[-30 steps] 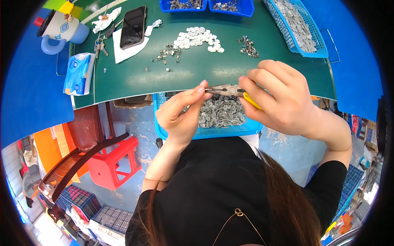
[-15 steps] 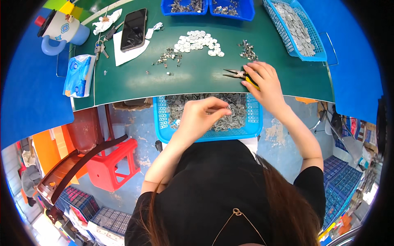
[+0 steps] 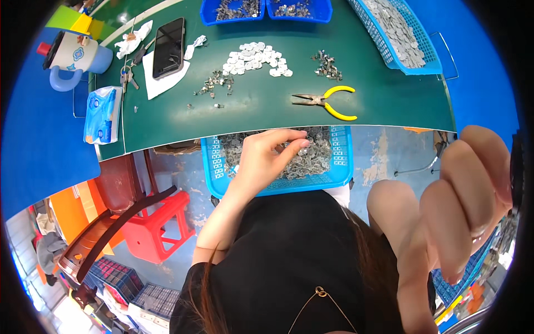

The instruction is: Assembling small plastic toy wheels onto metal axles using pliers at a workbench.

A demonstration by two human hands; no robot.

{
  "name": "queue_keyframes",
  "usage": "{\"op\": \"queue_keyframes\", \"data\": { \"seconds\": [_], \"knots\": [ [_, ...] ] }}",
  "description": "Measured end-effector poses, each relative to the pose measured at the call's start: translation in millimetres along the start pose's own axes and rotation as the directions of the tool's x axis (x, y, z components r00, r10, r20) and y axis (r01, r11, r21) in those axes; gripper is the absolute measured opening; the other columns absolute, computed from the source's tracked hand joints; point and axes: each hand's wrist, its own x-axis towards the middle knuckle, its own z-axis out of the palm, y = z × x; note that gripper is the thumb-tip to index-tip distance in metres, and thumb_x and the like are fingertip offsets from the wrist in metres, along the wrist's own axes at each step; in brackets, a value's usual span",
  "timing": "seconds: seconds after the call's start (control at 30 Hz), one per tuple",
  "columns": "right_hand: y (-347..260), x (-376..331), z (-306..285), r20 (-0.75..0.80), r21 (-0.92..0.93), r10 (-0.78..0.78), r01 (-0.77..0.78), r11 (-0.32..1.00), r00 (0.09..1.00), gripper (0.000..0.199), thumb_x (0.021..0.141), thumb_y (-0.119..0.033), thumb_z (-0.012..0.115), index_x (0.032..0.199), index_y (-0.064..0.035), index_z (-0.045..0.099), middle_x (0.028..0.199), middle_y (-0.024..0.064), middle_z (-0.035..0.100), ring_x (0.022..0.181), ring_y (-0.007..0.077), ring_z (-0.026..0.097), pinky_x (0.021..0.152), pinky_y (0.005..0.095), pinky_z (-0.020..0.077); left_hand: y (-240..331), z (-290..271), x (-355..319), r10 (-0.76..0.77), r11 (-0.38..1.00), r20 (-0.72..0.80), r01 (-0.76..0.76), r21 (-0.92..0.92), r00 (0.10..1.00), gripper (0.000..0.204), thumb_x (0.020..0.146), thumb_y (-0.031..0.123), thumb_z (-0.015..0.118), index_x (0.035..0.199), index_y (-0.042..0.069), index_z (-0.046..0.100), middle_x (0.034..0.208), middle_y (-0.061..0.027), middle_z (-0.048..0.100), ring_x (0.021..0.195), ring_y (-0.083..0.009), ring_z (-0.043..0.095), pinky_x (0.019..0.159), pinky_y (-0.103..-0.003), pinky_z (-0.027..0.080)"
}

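My left hand point(image 3: 267, 158) reaches down into a blue mesh tray point(image 3: 340, 167) on my lap, thumb and fingertips pinched on a small grey metal part among the many grey metal parts point(image 3: 317, 158) lying there. My right hand point(image 3: 467, 195) is raised close to the camera at the right, fingers loosely curled, with nothing visible in it. Yellow-handled pliers point(image 3: 328, 101) lie by themselves on the green table point(image 3: 389, 94), just beyond the tray.
On the table are a heap of white pieces point(image 3: 256, 57), two small metal heaps point(image 3: 214, 86) point(image 3: 326, 65), a phone point(image 3: 168, 47) on paper, keys point(image 3: 127, 78), a tissue pack point(image 3: 102, 114), a mug point(image 3: 72, 55), blue bins point(image 3: 233, 11) and a blue basket point(image 3: 400, 33). A red stool point(image 3: 158, 222) stands at lower left.
My right hand set the pliers on the table, let go, and rose toward the camera. My left hand dropped from chest height into the lap tray.
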Motion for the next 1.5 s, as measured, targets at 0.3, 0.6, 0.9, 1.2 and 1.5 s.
{"op": "queue_keyframes", "data": {
  "seconds": [0.3,0.6,0.9,1.2,1.5],
  "knots": [
    [-3.1,20.6,40.0,-0.44,-0.052,0.094,-0.13,0.99,0.893,0.026,0.1,-0.039,0.021,0.095,-0.0135,0.026,0.087,0.003,0.029,0.077,0.0254,0.037,0.077,0.0625,0.0368,7.9,-8.6,-3.9,0.003,0.999,-0.023,-0.002,0.043,1.0,0.015,0.082,0.014,0.071,0.095,0.005,0.072,0.092,-0.0088,0.071,0.077,-0.0161,0.068,0.062,-0.026,0.054],
    [-54.6,-108.1,62.4,-0.39,-0.012,0.097,-0.11,0.994,0.916,0.033,0.099,-0.043,0.023,0.101,-0.0099,0.028,0.09,0.0052,0.031,0.08,0.0266,0.038,0.073,0.0587,0.0412,-3.5,-20.4,-14.7,-0.043,0.999,-0.095,0.043,-0.003,0.995,0.014,0.083,0.014,0.071,0.093,0.004,0.072,0.089,-0.0075,0.071,0.074,-0.0143,0.067,0.062,-0.025,0.053],
    [-9.4,-5.3,27.0,-0.361,-0.04,-0.054,0.042,0.998,0.931,0.043,0.098,-0.048,0.027,0.107,-0.0058,0.03,0.093,0.0077,0.033,0.083,0.0279,0.039,0.068,0.0545,0.0461,-8.3,-22.8,54.7,0.27,0.887,-0.219,-0.153,0.436,0.938,0.013,0.081,0.019,0.071,0.087,0.008,0.07,0.073,-0.0063,0.067,0.058,-0.0183,0.062,0.054,-0.031,0.047],
    [22.2,35.9,-20.1,-0.348,-0.075,-0.019,-0.008,0.997,0.937,0.056,0.097,-0.053,0.028,0.121,-0.0025,0.029,0.097,0.0114,0.035,0.089,0.0266,0.04,0.06,0.0472,0.0507,-30.8,-22.5,92.7,0.361,0.644,-0.161,-0.121,0.755,0.918,0.006,0.074,0.015,0.07,0.079,0.014,0.068,0.085,-0.0018,0.06,0.086,-0.0229,0.058,0.063,-0.036,0.051],
    [69.5,78.6,-158.9,-0.177,-0.984,-0.364,-0.151,0.098,0.914,0.013,0.087,-0.01,0.064,0.097,-0.0027,0.064,0.089,0.004,0.061,0.077,0.0095,0.056,0.066,0.0246,0.0461,-11.2,-79.2,32.8,0.031,0.998,-0.523,-0.059,-0.036,0.852,0.025,0.086,0.004,0.064,0.111,0.007,0.067,0.086,-0.0024,0.061,0.079,-0.0078,0.058,0.062,-0.022,0.05]
  ]
}}
